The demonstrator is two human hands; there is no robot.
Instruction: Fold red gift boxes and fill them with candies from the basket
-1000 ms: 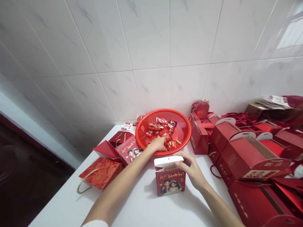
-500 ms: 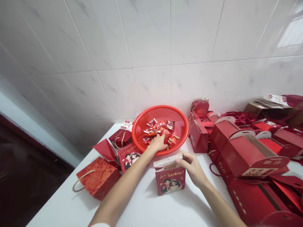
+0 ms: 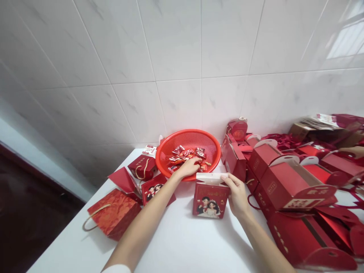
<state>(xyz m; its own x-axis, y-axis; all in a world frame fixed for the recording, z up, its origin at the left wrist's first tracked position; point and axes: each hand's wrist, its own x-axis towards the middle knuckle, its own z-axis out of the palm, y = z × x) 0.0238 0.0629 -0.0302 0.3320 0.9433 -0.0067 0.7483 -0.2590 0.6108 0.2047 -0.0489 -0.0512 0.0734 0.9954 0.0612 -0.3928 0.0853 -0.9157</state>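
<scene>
A red box with a cartoon couple on its front (image 3: pixel 210 201) is tilted just at the white table, its white top flaps raised. My right hand (image 3: pixel 235 189) pinches its upper right edge, thumb and fingers closed on the card. My left hand (image 3: pixel 191 167) reaches over the near rim of the round red plastic basket (image 3: pixel 169 146), its fingers bent down among wrapped candies (image 3: pixel 178 150). Whether those fingers grip a candy is hidden.
Several red boxes and gift bags (image 3: pixel 113 214) stand at the left. Many red handled boxes (image 3: pixel 290 185) are piled at the right, before a cardboard box (image 3: pixel 301 131). Another person's hand (image 3: pixel 352 151) shows at the far right. A tiled wall rises behind.
The couple box has moved up and to the right with my right hand and now leans. My left hand stays in the basket, slightly shifted. Another person's hand has appeared at the right edge.
</scene>
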